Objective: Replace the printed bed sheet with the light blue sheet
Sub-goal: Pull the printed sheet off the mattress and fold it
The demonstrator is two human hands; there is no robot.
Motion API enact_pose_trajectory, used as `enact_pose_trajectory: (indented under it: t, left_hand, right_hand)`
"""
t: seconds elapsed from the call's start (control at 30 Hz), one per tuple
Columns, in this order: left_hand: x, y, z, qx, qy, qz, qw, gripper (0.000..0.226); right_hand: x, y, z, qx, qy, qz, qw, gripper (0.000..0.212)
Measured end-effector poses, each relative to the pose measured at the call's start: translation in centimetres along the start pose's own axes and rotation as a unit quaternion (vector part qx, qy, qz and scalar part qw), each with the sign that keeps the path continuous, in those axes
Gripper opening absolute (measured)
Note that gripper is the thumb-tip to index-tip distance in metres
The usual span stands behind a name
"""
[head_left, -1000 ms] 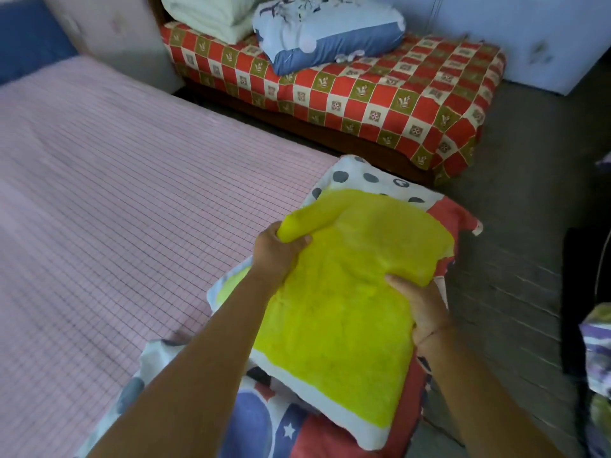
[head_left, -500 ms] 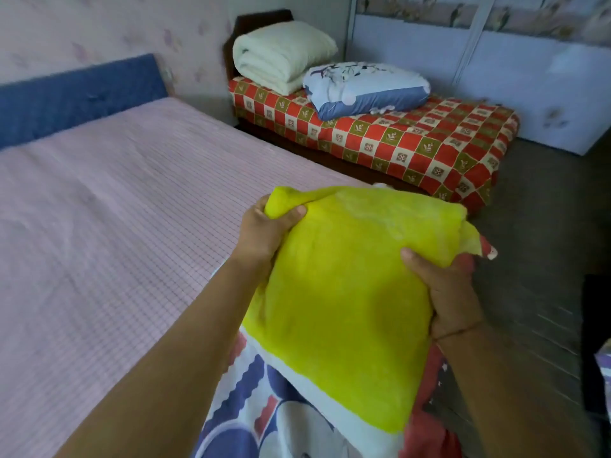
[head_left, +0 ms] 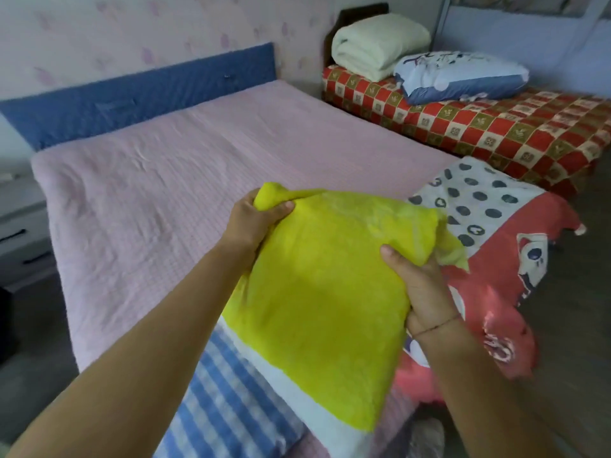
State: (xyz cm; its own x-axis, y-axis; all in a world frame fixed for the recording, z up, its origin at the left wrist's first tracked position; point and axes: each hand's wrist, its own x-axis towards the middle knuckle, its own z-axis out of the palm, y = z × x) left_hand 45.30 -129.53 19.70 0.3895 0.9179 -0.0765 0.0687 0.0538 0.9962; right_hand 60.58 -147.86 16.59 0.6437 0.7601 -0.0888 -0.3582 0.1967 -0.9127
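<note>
While clamped between both hands, presents as a folded bundle of printed bed sheet point(head_left: 317, 292), yellow panel facing up, at centre frame. Runs lengthwise from the upper centre of the frame down to the lower centre, leaning slightly rightward toward the bottom. Points the folded upper edge toward the top of the frame and the white-bordered lower edge toward the bottom. Shows blue-and-white stripes below the yellow panel at lower centre. Shows also a white section with dark dots and a red section spreading to centre right, draped over the right-hand edge of the pink quilted mattress pad point(head_left: 185, 166).

Grips the upper left corner of the yellow panel with the left hand point(head_left: 254, 219), fingers curled and thumb on top, with a knob of cloth protruding above the fist. Pinches the right-hand edge with the right hand point(head_left: 420, 285), thumb pressed on the yellow face, other fingers tucked under the fold and hidden. Carries a thin thread band at the right wrist.

Places the bundle directly between the two hands, in contact with both, with the left hand at the upper left corner and the right hand partway down the right side. Cannot tell whether the lower edge rests on the pad.

At upper left: blue headboard point(head_left: 132, 104) against a patterned wall. At upper right: red checked cover point(head_left: 496, 127) on a second bed, bearing a folded cream quilt point(head_left: 377, 44) just beside a blue-and-white pillow point(head_left: 463, 77).
</note>
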Motion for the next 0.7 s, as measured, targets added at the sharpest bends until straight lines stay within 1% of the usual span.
enact_pose_trajectory:
  t: [0.07, 0.17, 0.27, 0.3, 0.37, 0.4, 0.47, 0.53, 0.57, 0.6, 0.63, 0.67, 0.7]
  left_hand:
    - [-2.4, -1.2, -4.4, 0.018, 0.015, -0.023, 0.999, 0.037]
    - [-4.9, -3.3, -10.0, 0.045, 0.019, -0.06, 0.997, 0.046]
    - [-7.2, -5.6, -14.9, 0.1, 0.02, -0.095, 0.99, 0.056]
    - [-7.9, -6.5, -16.3, 0.12, 0.016, -0.101, 0.987, 0.055]
    - [-9.2, -8.1, -18.7, 0.17, 0.007, -0.112, 0.979, 0.041]
    - [-9.9, -8.7, -19.8, 0.2, 0.005, -0.112, 0.973, 0.036]
    - [-10.9, -10.3, -22.1, 0.236, 0.001, -0.114, 0.965, 0.033]
    - [-12.0, -12.0, -24.3, 0.24, 0.01, -0.151, 0.959, 0.028]
    - [-12.5, -13.1, -25.3, 0.249, 0.022, -0.177, 0.952, 0.028]
    - [-13.0, -14.2, -26.0, 0.271, 0.032, -0.202, 0.941, 0.034]
    - [-13.3, -15.7, -26.5, 0.319, 0.036, -0.225, 0.92, 0.046]
    - [-13.7, -17.1, -26.8, 0.381, 0.035, -0.243, 0.891, 0.061]
    - [-14.1, -18.4, -26.9, 0.437, 0.034, -0.255, 0.862, 0.078]
  right_hand:
    - [-3.2, 2.7, 2.5, 0.007, -0.011, 0.024, 1.0, 0.102]
    - [-7.5, 7.3, 5.5, 0.029, -0.015, 0.071, 0.997, 0.107]
    - [-12.0, 12.9, 8.0, 0.044, -0.024, 0.129, 0.99, 0.108]
    - [-13.7, 14.9, 8.7, 0.038, -0.023, 0.151, 0.988, 0.108]
    - [-17.2, 19.3, 10.0, -0.006, -0.019, 0.191, 0.981, 0.111]
    - [-18.9, 21.3, 10.7, -0.028, -0.018, 0.208, 0.978, 0.119]
    - [-21.4, 24.4, 11.7, -0.075, -0.019, 0.229, 0.97, 0.133]
    - [-22.7, 26.7, 12.1, -0.105, -0.023, 0.251, 0.962, 0.14]
    - [-23.1, 27.3, 12.2, -0.114, -0.025, 0.272, 0.955, 0.136]
    - [-23.4, 27.9, 11.9, -0.128, -0.019, 0.291, 0.948, 0.128]
    - [-23.6, 28.5, 11.4, -0.139, -0.012, 0.3, 0.944, 0.118]
    - [-23.8, 29.1, 10.9, -0.152, -0.004, 0.314, 0.937, 0.109]
    - [-24.1, 29.5, 10.4, -0.162, 0.002, 0.33, 0.93, 0.104]
